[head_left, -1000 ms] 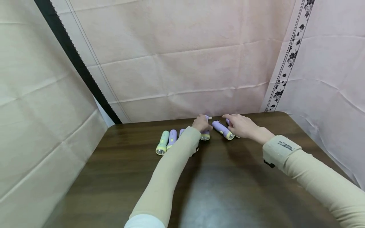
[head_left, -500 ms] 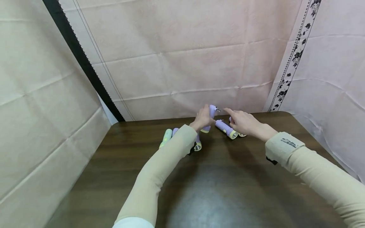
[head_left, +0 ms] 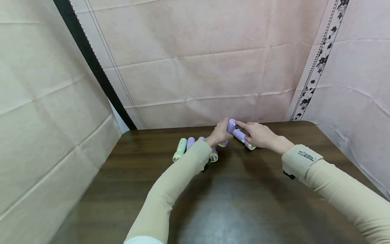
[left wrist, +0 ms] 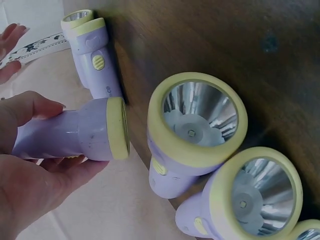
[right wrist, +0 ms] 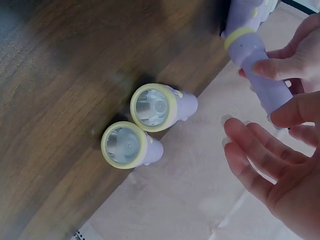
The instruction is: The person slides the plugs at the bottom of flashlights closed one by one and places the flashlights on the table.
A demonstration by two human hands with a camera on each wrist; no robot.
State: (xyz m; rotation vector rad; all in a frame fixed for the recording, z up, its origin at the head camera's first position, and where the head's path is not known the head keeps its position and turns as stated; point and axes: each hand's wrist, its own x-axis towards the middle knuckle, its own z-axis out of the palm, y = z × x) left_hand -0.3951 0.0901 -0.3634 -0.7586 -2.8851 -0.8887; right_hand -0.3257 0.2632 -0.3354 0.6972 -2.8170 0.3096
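My left hand [head_left: 220, 133] grips a purple flashlight [left wrist: 65, 134] around its body, raised over the back of the table with its yellow-rimmed lens end tilted down. My right hand [head_left: 259, 133] reaches in from the right, palm down, index finger stretched toward the flashlight's tail. In the right wrist view a digit of that hand overlaps the tail end, and the other fingers are spread in the air. Just under it, another purple flashlight [head_left: 239, 135] lies on the table. The metal prongs at the held flashlight's tail are mostly hidden by my right fingers.
Left of my left hand, a green flashlight [head_left: 180, 149] and several purple ones, including one flashlight [left wrist: 195, 127], lie in a row. The dark wooden table [head_left: 231, 203] ends at a pale cloth wall [head_left: 195, 84] close behind the hands.
My left hand lifted a flashlight off the table and brought it right, toward my right hand. My right hand barely moved; its index finger now meets the flashlight's tail. The view shifted slightly left.
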